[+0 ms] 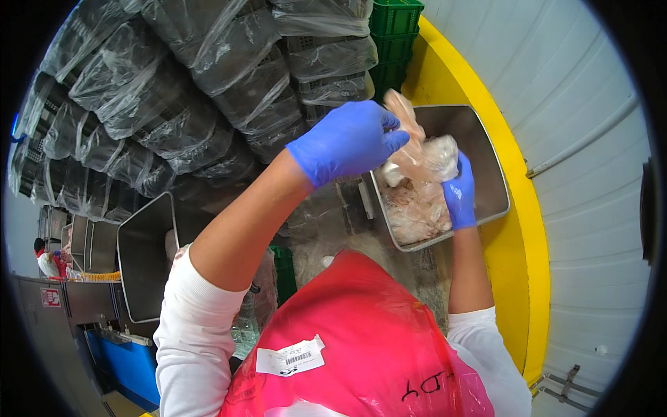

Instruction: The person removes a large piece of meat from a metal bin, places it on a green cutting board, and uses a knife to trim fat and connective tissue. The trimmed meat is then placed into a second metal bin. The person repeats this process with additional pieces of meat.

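My left hand (354,142), in a blue glove, reaches over a steel bin (490,156). Its thumb and fingers pinch at the edge of a crumpled, pinkish clear plastic bag (411,135). The top of the bag stands up past my fingertips. On the other side, my right hand (460,194), also gloved in blue, closes round a bunched whitish part of the same plastic; its fingertips are partly hidden. Beneath both hands, more crumpled pale pink, film-like material (417,212) fills the near left part of the bin. Whether anything is inside the bag, I cannot tell.
Stacked dark crates (236,76) wrapped in clear film rise ahead and left. Green crates (394,42) stand behind the bin. A yellow barrier (514,271) curves along the right by a white wall (590,174). Another steel bin (149,243) is at left; a person (50,263) shows far left.
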`<state>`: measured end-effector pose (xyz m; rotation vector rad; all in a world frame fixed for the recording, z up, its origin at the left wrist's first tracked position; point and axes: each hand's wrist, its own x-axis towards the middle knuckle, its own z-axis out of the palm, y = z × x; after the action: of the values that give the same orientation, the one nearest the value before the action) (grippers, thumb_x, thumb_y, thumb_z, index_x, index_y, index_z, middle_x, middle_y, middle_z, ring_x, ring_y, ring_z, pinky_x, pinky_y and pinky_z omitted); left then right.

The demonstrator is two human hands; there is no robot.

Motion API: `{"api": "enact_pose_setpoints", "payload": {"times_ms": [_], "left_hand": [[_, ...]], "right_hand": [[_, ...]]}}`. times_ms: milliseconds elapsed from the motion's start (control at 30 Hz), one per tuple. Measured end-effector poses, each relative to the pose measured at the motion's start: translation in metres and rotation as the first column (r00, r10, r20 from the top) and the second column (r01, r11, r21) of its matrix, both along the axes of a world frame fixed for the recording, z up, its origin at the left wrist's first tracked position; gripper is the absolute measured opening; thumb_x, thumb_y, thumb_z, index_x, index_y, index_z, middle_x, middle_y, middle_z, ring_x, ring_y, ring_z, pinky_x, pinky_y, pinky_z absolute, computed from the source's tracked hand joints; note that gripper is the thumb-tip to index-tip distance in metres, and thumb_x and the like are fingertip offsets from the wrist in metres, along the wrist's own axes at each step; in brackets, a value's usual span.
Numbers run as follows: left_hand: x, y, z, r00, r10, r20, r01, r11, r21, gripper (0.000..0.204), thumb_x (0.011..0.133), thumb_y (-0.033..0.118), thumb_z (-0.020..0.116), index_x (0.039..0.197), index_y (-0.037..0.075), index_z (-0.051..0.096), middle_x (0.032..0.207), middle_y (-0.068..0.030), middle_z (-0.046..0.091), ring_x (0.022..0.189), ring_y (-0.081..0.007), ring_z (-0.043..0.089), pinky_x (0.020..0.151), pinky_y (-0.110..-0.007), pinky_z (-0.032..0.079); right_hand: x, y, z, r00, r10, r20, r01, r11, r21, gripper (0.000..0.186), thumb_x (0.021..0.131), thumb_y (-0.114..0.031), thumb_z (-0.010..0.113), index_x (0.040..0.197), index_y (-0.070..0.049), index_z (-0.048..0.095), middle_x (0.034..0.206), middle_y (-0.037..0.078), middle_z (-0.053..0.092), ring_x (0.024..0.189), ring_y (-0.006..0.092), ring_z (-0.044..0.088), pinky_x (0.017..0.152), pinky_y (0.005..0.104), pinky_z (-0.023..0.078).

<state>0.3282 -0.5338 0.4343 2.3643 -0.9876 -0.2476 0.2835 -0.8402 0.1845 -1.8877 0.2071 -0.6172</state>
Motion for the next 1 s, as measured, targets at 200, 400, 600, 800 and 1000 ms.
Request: {"api": "enact_pose_setpoints", "payload": {"times_ms": [200,400,600,800,1000], "left_hand": [[0.050,0.043,-0.059,0.963,0.101,-0.250,-0.152,0.969,-0.194,0.059,0.106,0.049,0.056,0.132,-0.002,0.068,0.119,-0.0216,0.075,0.110,-0.0337,0.073,0.097,-0.043,0.055],[0.030,0.199,-0.137,0.281,-0.250,-0.927,-0.781,0.501,-0.372,0.092,0.103,0.077,0.028,0.163,0.008,0.038,0.161,-0.0193,0.046,0.143,-0.0338,0.050,0.112,-0.049,0.048],[-0.114,0.303,-0.167,0.374,0.000,-0.927,-0.918,0.142,-0.370,0.085,0.106,0.072,0.034,0.162,0.008,0.038,0.159,-0.0190,0.049,0.139,-0.0304,0.054,0.113,-0.044,0.048],[-0.397,0.320,-0.251,0.201,0.067,-0.977,-0.854,-0.477,-0.208,0.070,0.111,0.055,0.045,0.159,0.004,0.042,0.153,-0.0165,0.056,0.134,-0.0276,0.059,0.110,-0.042,0.050],[-0.638,0.233,-0.359,-0.006,-0.010,-1.000,-0.468,-0.884,0.012,0.069,0.107,0.060,0.049,0.155,0.010,0.049,0.146,-0.0134,0.062,0.121,-0.0275,0.064,0.100,-0.043,0.053]], "right_hand": [[-0.101,-0.061,-0.217,0.860,-0.288,-0.422,0.219,0.954,-0.205,0.041,0.092,-0.011,0.068,0.129,0.006,0.062,0.112,0.020,0.071,0.101,0.0323,0.068,0.094,0.0438,0.054],[-0.049,0.052,-0.319,0.832,0.112,-0.543,-0.069,0.993,0.099,0.045,0.096,-0.012,0.071,0.137,0.002,0.058,0.094,0.007,0.065,0.070,0.0154,0.063,0.058,0.0308,0.058],[0.068,0.149,-0.236,0.549,0.579,-0.603,-0.621,0.766,0.169,0.041,0.100,-0.019,0.070,0.135,-0.001,0.062,0.112,0.013,0.070,0.085,0.0188,0.068,0.064,0.0322,0.061],[0.096,0.271,-0.184,0.367,0.661,-0.655,-0.741,0.633,0.223,0.034,0.099,-0.018,0.071,0.127,0.001,0.068,0.112,0.014,0.072,0.086,0.0201,0.070,0.064,0.0327,0.061],[-0.008,0.419,-0.149,0.062,0.752,-0.656,-0.924,0.292,0.248,0.041,0.094,-0.027,0.076,0.125,0.000,0.073,0.103,0.013,0.078,0.092,0.0199,0.073,0.084,0.0350,0.059]]}}
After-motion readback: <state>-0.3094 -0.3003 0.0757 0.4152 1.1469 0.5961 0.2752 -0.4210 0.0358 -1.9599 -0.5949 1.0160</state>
